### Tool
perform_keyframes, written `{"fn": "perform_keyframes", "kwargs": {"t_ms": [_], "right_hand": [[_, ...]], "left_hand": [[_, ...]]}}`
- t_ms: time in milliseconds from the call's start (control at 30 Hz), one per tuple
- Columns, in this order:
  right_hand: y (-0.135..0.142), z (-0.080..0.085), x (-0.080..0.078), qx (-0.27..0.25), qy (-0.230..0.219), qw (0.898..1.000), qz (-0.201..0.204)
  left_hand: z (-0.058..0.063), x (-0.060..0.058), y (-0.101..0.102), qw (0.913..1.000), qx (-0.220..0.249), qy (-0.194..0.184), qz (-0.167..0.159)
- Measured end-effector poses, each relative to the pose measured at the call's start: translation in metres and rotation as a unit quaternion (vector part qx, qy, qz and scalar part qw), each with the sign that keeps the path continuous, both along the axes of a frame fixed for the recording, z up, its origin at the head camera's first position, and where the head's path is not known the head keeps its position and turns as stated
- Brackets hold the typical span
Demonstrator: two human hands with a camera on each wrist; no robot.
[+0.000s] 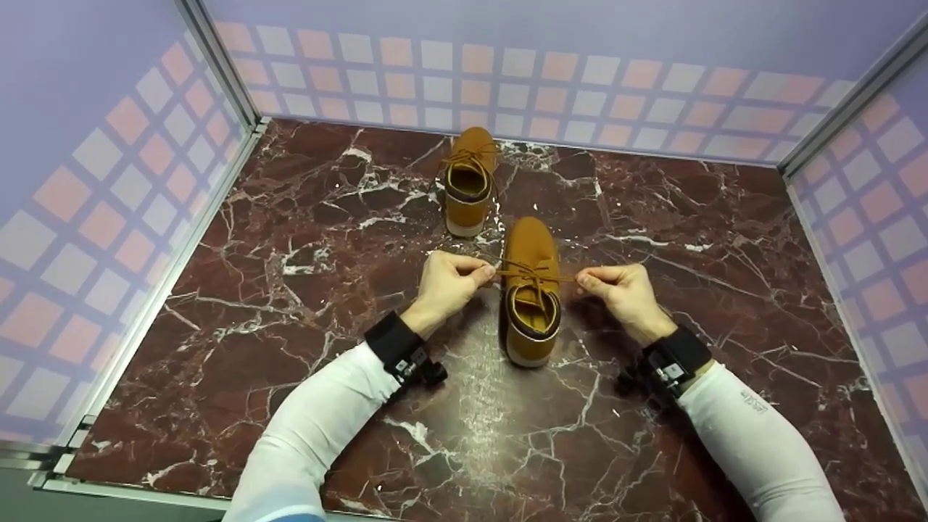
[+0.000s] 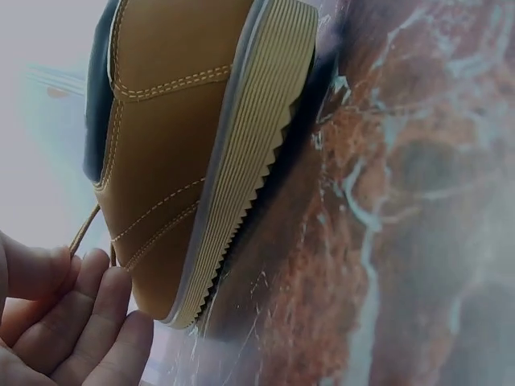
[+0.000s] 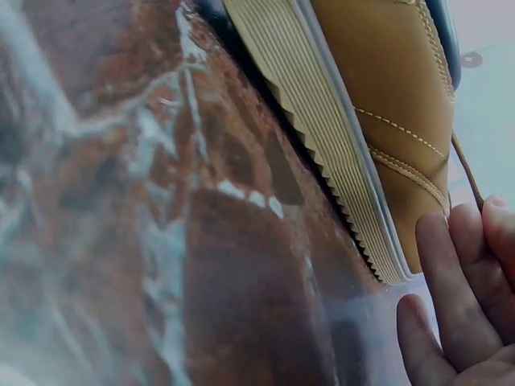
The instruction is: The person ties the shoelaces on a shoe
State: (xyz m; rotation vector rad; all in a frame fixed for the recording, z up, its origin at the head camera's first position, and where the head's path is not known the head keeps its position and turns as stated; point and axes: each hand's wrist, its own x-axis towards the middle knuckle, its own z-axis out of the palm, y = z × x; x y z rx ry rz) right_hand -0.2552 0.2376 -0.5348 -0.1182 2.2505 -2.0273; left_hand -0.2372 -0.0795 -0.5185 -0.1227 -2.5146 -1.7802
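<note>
A tan lace-up shoe (image 1: 531, 239) stands upright on the marble-patterned surface, toe pointing away from me. To its left, my left hand (image 1: 451, 285) pinches a brown shoelace (image 2: 84, 229) between thumb and forefinger. On the other side my right hand (image 1: 622, 296) pinches a shoelace (image 3: 467, 170) the same way. The laces stretch out sideways from the crossing over the shoe's tongue, roughly level. In both wrist views the shoe's ribbed, light sole (image 2: 257, 153) rests on the surface, and its sides show double stitching.
A second tan shoe (image 1: 467, 210), its laces lying loose around it, stands farther back and slightly left. Walls with a pink and white square pattern (image 1: 478, 83) enclose the back and both sides of the dark red marble surface (image 1: 312, 225).
</note>
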Motion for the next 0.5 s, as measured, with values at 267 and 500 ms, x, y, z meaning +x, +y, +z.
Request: {"fn": "perform_keyframes", "kwargs": {"t_ms": [267,500], "right_hand": [[-0.017,0.005,0.021,-0.052,-0.104,0.993,-0.005],[-0.048,0.032,0.069,-0.151,-0.173,0.973,0.009]], "left_hand": [[0.014,0.014,0.013,0.9834,0.140,-0.112,-0.028],[0.036,0.058,0.037,0.9338,0.255,-0.238,-0.082]]}}
